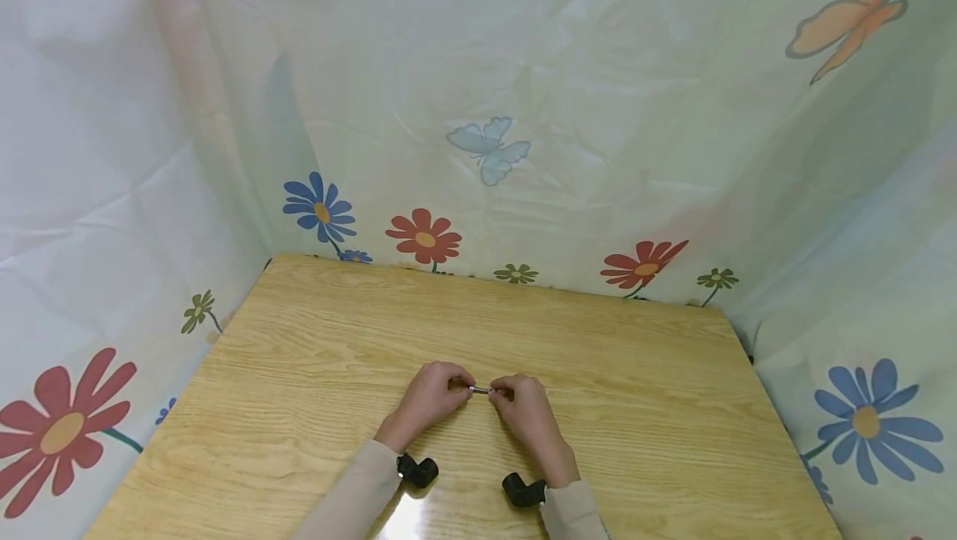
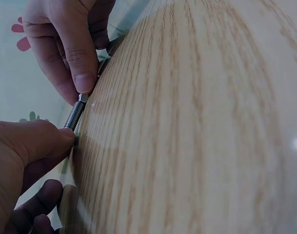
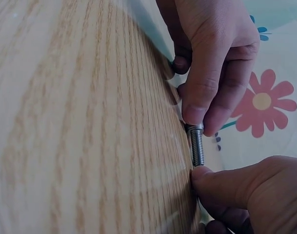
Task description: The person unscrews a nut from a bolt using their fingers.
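Observation:
A short threaded metal bolt [image 1: 481,390] lies between my two hands, close over the wooden table. My left hand [image 1: 434,390] pinches one end between thumb and fingers. At the other end, the thumb and fingers of my right hand [image 1: 527,411] pinch a small nut-like piece [image 2: 83,97]. The threads show plainly between the fingertips in the right wrist view, with a wider metal end [image 3: 194,127] at the left fingertips. Both ends of the bolt are partly hidden by fingers.
The wooden table [image 1: 299,316] spreads around both hands, with its far edge against a curtain [image 1: 598,149] printed with flowers and butterflies. A black wrist camera [image 1: 419,471] sits on the left wrist, another camera [image 1: 523,490] on the right.

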`<state>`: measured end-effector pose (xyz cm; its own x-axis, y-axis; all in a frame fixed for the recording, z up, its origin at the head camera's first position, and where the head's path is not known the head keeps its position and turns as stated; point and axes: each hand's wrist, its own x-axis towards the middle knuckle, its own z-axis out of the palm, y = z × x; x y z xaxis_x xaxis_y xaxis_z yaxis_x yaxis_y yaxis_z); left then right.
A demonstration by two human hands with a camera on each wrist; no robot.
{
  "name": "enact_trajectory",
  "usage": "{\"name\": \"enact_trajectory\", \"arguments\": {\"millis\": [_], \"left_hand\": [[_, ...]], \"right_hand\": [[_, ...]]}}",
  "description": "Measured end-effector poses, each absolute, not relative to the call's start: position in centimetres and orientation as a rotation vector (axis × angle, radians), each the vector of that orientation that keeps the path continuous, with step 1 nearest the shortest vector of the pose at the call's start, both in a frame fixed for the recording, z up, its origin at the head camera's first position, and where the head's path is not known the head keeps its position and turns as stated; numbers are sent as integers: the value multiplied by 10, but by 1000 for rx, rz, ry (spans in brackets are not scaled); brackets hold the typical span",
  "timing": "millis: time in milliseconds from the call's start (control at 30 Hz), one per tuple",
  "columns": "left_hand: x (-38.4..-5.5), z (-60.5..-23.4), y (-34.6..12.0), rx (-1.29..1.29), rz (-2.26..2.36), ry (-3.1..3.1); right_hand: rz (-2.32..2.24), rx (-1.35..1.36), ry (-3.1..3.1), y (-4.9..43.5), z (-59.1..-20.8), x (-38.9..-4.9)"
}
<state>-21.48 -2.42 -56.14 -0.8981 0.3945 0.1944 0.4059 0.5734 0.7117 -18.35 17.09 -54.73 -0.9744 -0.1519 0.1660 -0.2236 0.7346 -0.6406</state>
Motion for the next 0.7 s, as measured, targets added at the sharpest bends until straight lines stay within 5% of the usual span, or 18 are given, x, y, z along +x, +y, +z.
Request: {"name": "enact_trajectory", "arguments": {"millis": [700], "left_hand": [[-213,-560,-24,-702,-1272,-2766]], "right_hand": [[1088,277,-2860,172,-546,-182]]}}
